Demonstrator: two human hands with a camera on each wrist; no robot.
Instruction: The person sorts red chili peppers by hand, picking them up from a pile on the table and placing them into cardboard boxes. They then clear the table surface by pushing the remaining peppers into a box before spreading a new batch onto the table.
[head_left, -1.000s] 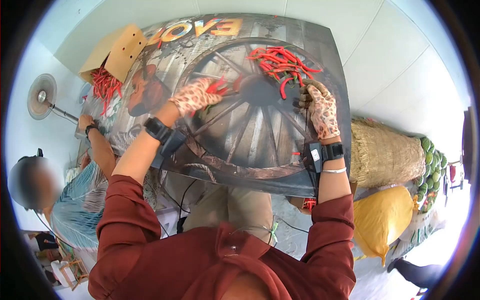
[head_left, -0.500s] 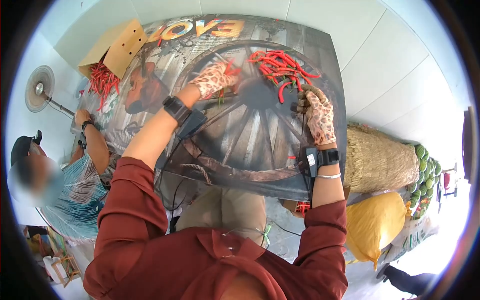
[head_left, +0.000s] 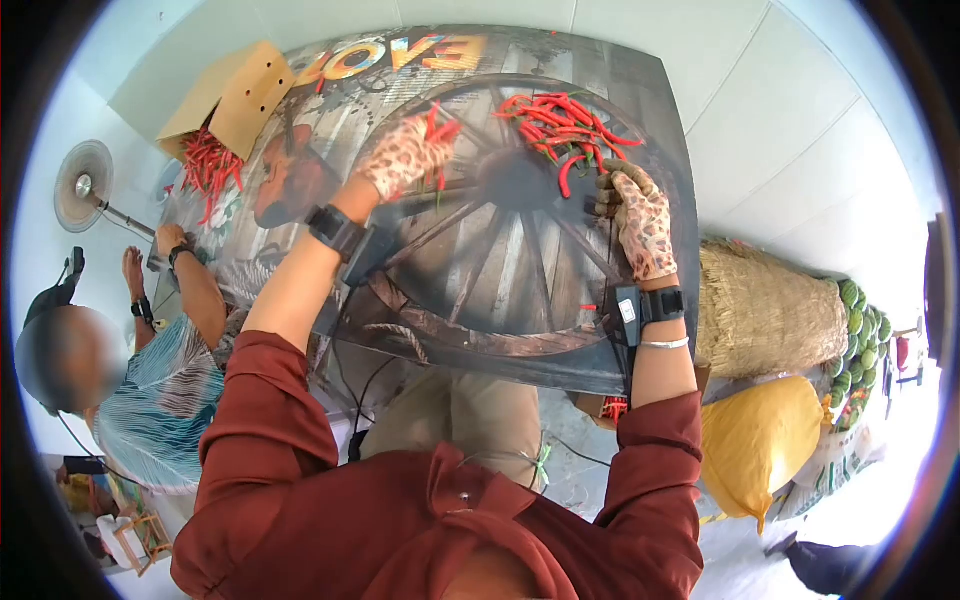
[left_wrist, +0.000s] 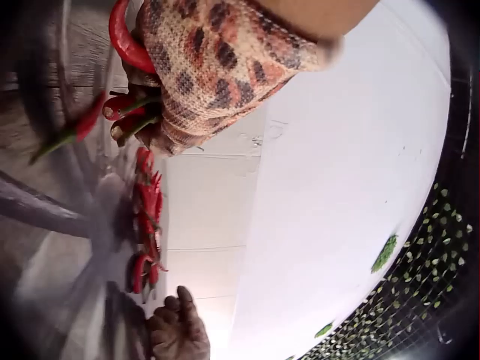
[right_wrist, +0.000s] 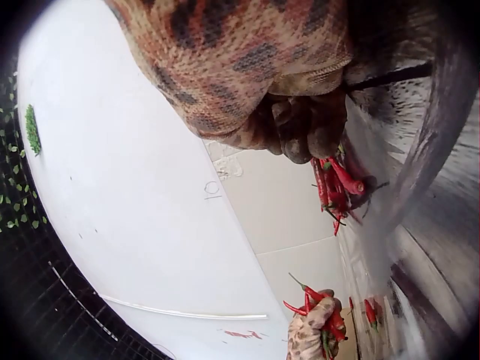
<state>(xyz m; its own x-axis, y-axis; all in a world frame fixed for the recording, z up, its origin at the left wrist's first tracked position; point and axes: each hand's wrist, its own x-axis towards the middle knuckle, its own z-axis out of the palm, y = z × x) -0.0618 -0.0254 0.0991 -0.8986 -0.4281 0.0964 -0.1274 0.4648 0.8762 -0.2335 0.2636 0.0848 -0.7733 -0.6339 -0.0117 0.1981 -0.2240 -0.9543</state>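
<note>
My left hand (head_left: 408, 158), in a leopard-print glove, grips several red chilies (head_left: 440, 130) over the left part of the printed wheel. In the left wrist view, green chili stems (left_wrist: 135, 124) poke out below the glove. My right hand (head_left: 642, 220), gloved alike with dirty dark fingertips, is curled just below a pile of red chilies (head_left: 560, 122). A thin dark stick (right_wrist: 390, 77) juts from its fist in the right wrist view; I cannot tell what kind of tool it is. One curved chili (head_left: 566, 176) lies at the pile's near edge.
A cardboard box (head_left: 235, 95) lies tipped at the table's far left, chilies (head_left: 210, 170) spilling out. Another person (head_left: 160, 390) sits at left beside a fan (head_left: 85, 187). A yellow sack (head_left: 760, 440), a straw-coloured covered stack (head_left: 770, 310) and watermelons (head_left: 855, 335) stand at right.
My left hand, with its chilies, moved right toward the pile, then back a little left. The right hand stays nearly in place. The other person's second hand has come up into view.
</note>
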